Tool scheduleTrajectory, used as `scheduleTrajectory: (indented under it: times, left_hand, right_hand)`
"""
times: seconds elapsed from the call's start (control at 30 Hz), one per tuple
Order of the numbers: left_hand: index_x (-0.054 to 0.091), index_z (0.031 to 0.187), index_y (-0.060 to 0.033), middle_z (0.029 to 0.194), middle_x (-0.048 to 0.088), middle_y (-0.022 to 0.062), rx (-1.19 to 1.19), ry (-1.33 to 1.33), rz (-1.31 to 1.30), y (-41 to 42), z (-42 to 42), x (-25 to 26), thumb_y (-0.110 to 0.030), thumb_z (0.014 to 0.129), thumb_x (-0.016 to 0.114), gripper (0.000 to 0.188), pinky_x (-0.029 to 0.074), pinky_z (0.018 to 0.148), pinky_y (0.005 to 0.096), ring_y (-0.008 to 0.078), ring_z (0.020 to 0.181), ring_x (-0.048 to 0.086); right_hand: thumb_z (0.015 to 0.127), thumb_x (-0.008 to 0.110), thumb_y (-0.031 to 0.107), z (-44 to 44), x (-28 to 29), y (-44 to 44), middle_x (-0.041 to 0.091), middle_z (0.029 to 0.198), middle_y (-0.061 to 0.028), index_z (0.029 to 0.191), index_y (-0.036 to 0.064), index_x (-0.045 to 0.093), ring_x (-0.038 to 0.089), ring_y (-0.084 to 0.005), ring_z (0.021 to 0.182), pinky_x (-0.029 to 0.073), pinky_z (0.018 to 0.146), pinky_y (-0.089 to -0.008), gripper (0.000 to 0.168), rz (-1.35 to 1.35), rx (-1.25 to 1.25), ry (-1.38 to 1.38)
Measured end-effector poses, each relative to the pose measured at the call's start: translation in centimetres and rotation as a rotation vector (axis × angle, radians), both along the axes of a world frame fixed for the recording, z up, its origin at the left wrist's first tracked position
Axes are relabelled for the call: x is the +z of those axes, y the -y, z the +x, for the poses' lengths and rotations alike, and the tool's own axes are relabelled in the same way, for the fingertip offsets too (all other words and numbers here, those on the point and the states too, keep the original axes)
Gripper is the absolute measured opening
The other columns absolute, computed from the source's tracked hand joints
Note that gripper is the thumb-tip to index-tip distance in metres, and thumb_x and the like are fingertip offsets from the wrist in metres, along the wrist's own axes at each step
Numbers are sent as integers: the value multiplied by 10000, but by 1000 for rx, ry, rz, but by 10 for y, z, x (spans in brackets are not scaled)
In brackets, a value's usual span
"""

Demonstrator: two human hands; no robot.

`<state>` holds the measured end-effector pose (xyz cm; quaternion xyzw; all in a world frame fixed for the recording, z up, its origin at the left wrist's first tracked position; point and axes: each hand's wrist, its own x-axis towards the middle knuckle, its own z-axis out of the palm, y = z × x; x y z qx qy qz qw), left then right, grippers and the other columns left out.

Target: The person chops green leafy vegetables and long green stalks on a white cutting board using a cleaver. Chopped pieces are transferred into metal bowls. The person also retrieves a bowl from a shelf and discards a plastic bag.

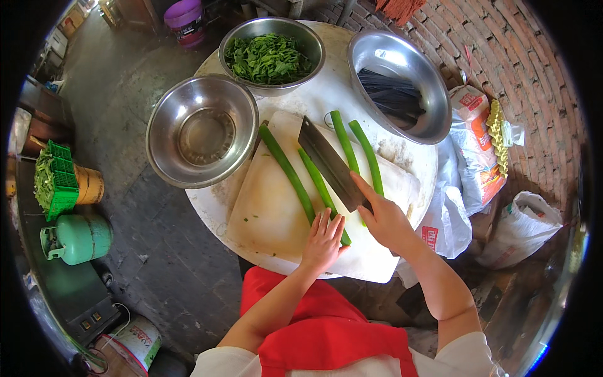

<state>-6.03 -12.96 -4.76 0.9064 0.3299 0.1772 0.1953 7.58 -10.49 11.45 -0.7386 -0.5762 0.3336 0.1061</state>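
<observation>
My right hand (384,219) grips the handle of a broad cleaver (330,165), whose blade lies slantwise above the white cutting board (264,212). Several long green stalks (288,172), probably a peeled vegetable, lie lengthwise on the board, two left of the blade and two to its right. With fingers spread, my left hand (325,240) rests on the lower ends of the two left stalks. Whether the blade touches a stalk is unclear. Small green scraps dot the board's left part.
On the round white table (320,101) stand an empty steel basin (158,136), a steel bowl (318,56) of chopped greens and a steel basin (440,99) with dark strips. White sacks (471,165) lean at the right by a brick wall (518,61). A green gas cylinder (85,239) stands left.
</observation>
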Motion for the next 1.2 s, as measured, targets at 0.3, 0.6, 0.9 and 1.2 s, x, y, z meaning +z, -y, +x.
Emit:
scheduleTrajectory:
  times: [0.3, 0.6, 0.9, 1.2]
  left_hand:
    - [485, 1210, -34, 1233, 390, 65, -2, 8, 1, -2, -2, 2, -418, 659, 695, 703, 283, 1033, 458, 300, 1226, 318]
    - [496, 1201, -47, 1228, 413, 62, -32, 5, 16, 0, -4, -3, -404, 655, 693, 681, 271, 1040, 454, 322, 1228, 330]
    - [518, 1175, -53, 1231, 439, 54, -54, 26, 66, 2, -4, -12, -388, 679, 662, 616, 267, 1050, 426, 248, 1247, 326]
    - [551, 1113, -49, 1176, 457, 80, -97, 150, 48, 2, -8, -20, -341, 712, 644, 504, 292, 1034, 421, 229, 1221, 355]
  right_hand:
    - [843, 452, 126, -2, 3, -3, 553, 705, -238, 1392, 255, 189, 564, -387, 668, 419, 627, -462, 622, -39, -15, 10]
    - [846, 474, 140, -14, 4, -14, 547, 578, -199, 1404, 231, 132, 556, -364, 534, 440, 533, -458, 661, -122, 66, 183]
    - [854, 458, 148, -37, -13, -21, 553, 617, -212, 1405, 266, 113, 555, -393, 581, 431, 560, -476, 661, -215, 51, 265]
    - [849, 463, 149, -28, -53, -10, 565, 643, -221, 1403, 276, 119, 557, -398, 591, 431, 562, -479, 665, -54, 41, 247]
